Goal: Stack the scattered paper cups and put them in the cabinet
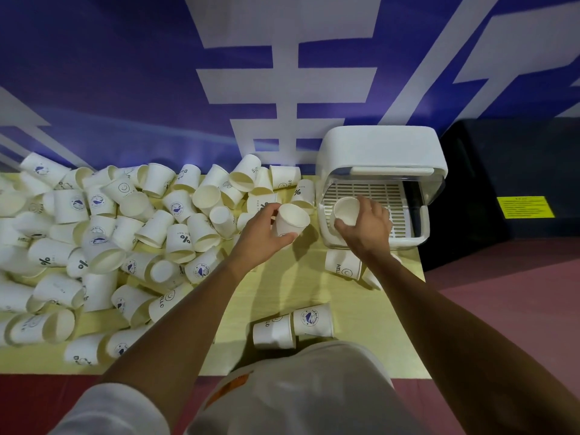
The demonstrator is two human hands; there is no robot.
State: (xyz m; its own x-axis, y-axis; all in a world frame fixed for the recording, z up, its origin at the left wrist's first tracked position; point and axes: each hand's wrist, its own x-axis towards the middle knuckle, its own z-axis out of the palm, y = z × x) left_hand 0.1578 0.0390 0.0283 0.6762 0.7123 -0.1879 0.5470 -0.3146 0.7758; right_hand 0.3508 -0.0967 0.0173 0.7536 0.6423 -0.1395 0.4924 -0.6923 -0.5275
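Observation:
Several white paper cups (103, 233) lie scattered in a heap over the left and middle of the pale yellow table (301, 287). My left hand (260, 230) grips one white cup (290, 219), mouth up, just left of the cabinet. My right hand (365, 226) holds another cup (345, 210) at the open front of the small white cabinet (379, 152), over its slatted tray (376, 191). Whether that cup is a single one or a stack, I cannot tell.
Two cups (293, 326) lie on their sides near the table's front edge. A "HELLO" cup (342, 265) lies under my right forearm. A black box (514, 189) with a yellow label stands right of the cabinet. A blue and white wall rises behind.

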